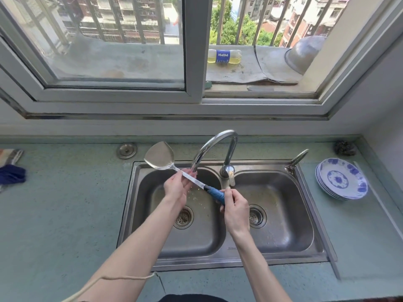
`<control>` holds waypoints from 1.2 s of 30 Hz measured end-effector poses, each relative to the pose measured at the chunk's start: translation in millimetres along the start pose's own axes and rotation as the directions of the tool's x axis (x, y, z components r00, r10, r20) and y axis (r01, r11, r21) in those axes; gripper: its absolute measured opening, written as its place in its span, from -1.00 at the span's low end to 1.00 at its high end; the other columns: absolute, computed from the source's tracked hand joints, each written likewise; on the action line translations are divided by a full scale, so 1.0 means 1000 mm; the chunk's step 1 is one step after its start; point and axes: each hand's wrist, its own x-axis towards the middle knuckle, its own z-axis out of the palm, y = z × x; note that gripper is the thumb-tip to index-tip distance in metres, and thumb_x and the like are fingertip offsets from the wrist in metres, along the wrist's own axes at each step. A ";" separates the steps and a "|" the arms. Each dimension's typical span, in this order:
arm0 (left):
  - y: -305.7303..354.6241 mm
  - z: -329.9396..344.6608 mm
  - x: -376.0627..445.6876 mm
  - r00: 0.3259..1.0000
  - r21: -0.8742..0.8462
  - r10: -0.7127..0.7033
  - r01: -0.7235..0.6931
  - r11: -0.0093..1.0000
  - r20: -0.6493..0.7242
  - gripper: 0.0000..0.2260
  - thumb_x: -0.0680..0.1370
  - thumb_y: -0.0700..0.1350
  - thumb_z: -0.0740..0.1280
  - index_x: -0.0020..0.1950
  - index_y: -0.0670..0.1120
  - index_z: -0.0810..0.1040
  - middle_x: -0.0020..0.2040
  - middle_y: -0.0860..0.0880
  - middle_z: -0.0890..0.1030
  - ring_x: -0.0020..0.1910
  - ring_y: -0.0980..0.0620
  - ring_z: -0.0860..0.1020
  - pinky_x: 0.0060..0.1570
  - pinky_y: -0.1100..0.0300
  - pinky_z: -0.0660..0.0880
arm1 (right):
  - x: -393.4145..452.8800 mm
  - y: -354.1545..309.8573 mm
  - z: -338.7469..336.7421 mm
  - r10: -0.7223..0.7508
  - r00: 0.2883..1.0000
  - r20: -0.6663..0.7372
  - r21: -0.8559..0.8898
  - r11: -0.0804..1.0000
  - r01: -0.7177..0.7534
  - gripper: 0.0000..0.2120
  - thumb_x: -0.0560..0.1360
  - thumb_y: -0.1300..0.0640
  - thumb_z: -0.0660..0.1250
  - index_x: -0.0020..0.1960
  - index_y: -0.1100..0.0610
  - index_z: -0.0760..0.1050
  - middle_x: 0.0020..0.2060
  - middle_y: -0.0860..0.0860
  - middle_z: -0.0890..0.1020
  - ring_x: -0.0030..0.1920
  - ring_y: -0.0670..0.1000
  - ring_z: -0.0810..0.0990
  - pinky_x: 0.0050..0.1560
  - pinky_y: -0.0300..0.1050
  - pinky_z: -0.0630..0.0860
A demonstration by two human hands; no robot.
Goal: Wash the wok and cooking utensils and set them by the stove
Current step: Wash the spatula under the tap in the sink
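Note:
A steel spatula [160,156] with a blue handle is held over the left basin of the double sink [272,256], its blade pointing up and to the left. My left hand [175,186] wraps the metal shaft just below the blade. My right hand [234,205] grips the blue handle end. The shaft passes under the spout of the curved tap [214,144]. No running water shows. No wok is in view.
A stack of blue-and-white plates [341,182] sits on the counter at right, a steel scrubber [344,148] behind it. A blue cloth [11,174] lies at far left. A bottle [224,56] and a metal bowl [305,54] rest on the window ledge.

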 end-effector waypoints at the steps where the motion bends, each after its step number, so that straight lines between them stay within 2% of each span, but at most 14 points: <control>1: 0.007 -0.001 0.004 0.999 -0.032 -0.003 0.002 0.999 -0.039 -0.80 0.68 -0.25 0.23 0.18 -0.38 0.52 0.06 -0.32 0.68 -0.10 -0.14 0.72 -0.27 0.12 0.66 | -0.001 0.002 -0.002 0.001 1.000 0.013 0.012 1.000 -0.002 -0.67 0.71 -0.07 0.18 -0.07 -0.01 0.65 -0.44 -0.01 0.58 -0.44 -0.14 0.50 -0.33 -0.24 0.41; 3: 0.011 0.001 0.003 0.999 -0.024 -0.001 -0.001 1.000 -0.047 -0.83 0.66 -0.28 0.27 0.15 -0.37 0.54 0.06 -0.31 0.68 -0.07 -0.14 0.71 -0.24 0.12 0.67 | -0.001 0.001 -0.001 0.006 1.000 0.026 0.030 1.000 -0.007 -0.68 0.71 -0.04 0.18 -0.06 0.02 0.65 -0.42 -0.02 0.58 -0.46 -0.17 0.48 -0.36 -0.31 0.38; 7: -0.019 0.012 -0.023 0.994 0.176 -0.004 -0.015 0.984 0.111 -0.86 0.62 -0.27 0.35 0.08 -0.34 0.60 0.07 -0.25 0.71 0.06 -0.12 0.71 0.06 0.05 0.65 | 0.011 -0.008 0.023 0.031 0.999 0.033 0.081 0.996 -0.034 -0.66 0.72 0.01 0.18 0.00 0.19 0.62 -0.39 0.02 0.58 -0.50 -0.20 0.45 -0.41 -0.34 0.36; 11: -0.018 0.011 -0.017 0.992 0.153 -0.015 -0.005 0.988 0.129 -0.88 0.62 -0.28 0.35 0.06 -0.33 0.58 0.06 -0.26 0.71 0.06 -0.15 0.70 0.16 -0.05 0.61 | 0.021 -0.007 0.031 0.038 0.998 0.055 0.097 0.994 -0.044 -0.65 0.72 0.00 0.18 -0.01 0.20 0.61 -0.38 0.03 0.58 -0.45 -0.16 0.51 -0.35 -0.29 0.40; 14: -0.009 0.010 -0.009 0.993 0.137 0.012 -0.028 0.990 0.118 -0.92 0.63 -0.28 0.31 0.02 -0.28 0.58 0.03 -0.26 0.71 -0.06 -0.10 0.72 0.14 -0.04 0.63 | 0.020 -0.003 0.028 0.029 0.996 0.079 0.130 0.991 -0.039 -0.67 0.71 -0.01 0.19 -0.02 0.16 0.60 -0.39 0.01 0.58 -0.43 -0.11 0.52 -0.34 -0.23 0.42; 18: -0.003 0.016 0.000 0.995 0.095 0.059 -0.066 0.993 0.074 -0.87 0.63 -0.25 0.35 0.09 -0.33 0.57 0.00 -0.27 0.71 -0.11 -0.08 0.72 -0.07 0.09 0.68 | 0.021 0.000 0.027 0.052 0.995 0.083 0.144 0.987 -0.064 -0.68 0.71 -0.01 0.18 -0.02 0.18 0.57 -0.38 0.02 0.57 -0.44 -0.11 0.51 -0.32 -0.21 0.42; 21: -0.014 0.021 -0.006 0.993 0.136 0.069 -0.081 0.987 0.092 -0.97 0.62 -0.33 0.32 0.03 -0.28 0.54 0.04 -0.25 0.70 -0.04 -0.07 0.71 0.06 0.05 0.65 | 0.026 -0.001 0.030 0.062 0.995 0.079 0.153 0.985 -0.074 -0.68 0.72 0.01 0.18 -0.03 0.22 0.52 -0.31 0.00 0.58 -0.43 -0.11 0.54 -0.33 -0.21 0.45; 23: -0.023 0.021 -0.013 0.992 0.164 0.052 -0.071 0.984 0.118 -0.96 0.63 -0.31 0.31 0.01 -0.25 0.56 0.05 -0.22 0.70 0.01 -0.08 0.70 0.13 0.00 0.62 | 0.029 -0.002 0.033 0.078 0.994 0.080 0.153 0.984 -0.090 -0.69 0.72 0.03 0.18 -0.03 0.23 0.51 -0.28 0.01 0.58 -0.44 -0.11 0.54 -0.36 -0.23 0.46; 25: -0.022 0.018 -0.013 0.995 0.148 0.025 -0.040 0.988 0.098 -0.95 0.63 -0.29 0.32 -0.02 -0.23 0.56 0.03 -0.21 0.71 0.01 -0.11 0.70 0.10 -0.01 0.63 | 0.029 -0.002 0.034 0.087 0.991 0.102 0.163 0.981 -0.103 -0.70 0.72 0.05 0.19 0.00 0.25 0.53 -0.25 0.04 0.59 -0.43 -0.11 0.54 -0.36 -0.25 0.48; 29: -0.012 0.012 -0.003 0.999 0.155 0.035 -0.040 0.987 0.040 -0.86 0.67 -0.22 0.25 -0.02 -0.23 0.57 -0.04 -0.22 0.72 -0.13 -0.07 0.72 -0.10 0.08 0.68 | 0.025 -0.005 0.032 0.059 0.983 0.172 0.176 0.980 -0.089 -0.69 0.72 0.05 0.21 0.05 0.28 0.56 -0.29 0.01 0.58 -0.41 -0.09 0.53 -0.34 -0.25 0.49; 33: 0.002 0.007 0.008 0.997 0.098 0.072 -0.072 0.993 0.009 -0.88 0.66 -0.21 0.29 0.01 -0.26 0.55 -0.04 -0.24 0.71 -0.14 -0.11 0.72 -0.11 0.05 0.68 | 0.029 -0.003 0.024 0.082 0.983 0.162 0.180 0.977 -0.111 -0.70 0.72 0.08 0.18 0.03 0.22 0.60 -0.44 -0.04 0.55 -0.41 0.00 0.48 -0.37 -0.14 0.42; 36: 0.013 0.005 0.015 0.997 0.090 0.081 -0.080 0.993 -0.015 -0.91 0.65 -0.24 0.31 0.03 -0.27 0.55 -0.05 -0.24 0.71 -0.14 -0.09 0.72 -0.08 0.05 0.69 | 0.028 -0.001 0.012 0.059 0.980 0.189 0.151 0.985 -0.089 -0.71 0.72 0.04 0.19 0.03 0.14 0.64 -0.41 -0.04 0.59 -0.38 0.01 0.51 -0.28 -0.06 0.43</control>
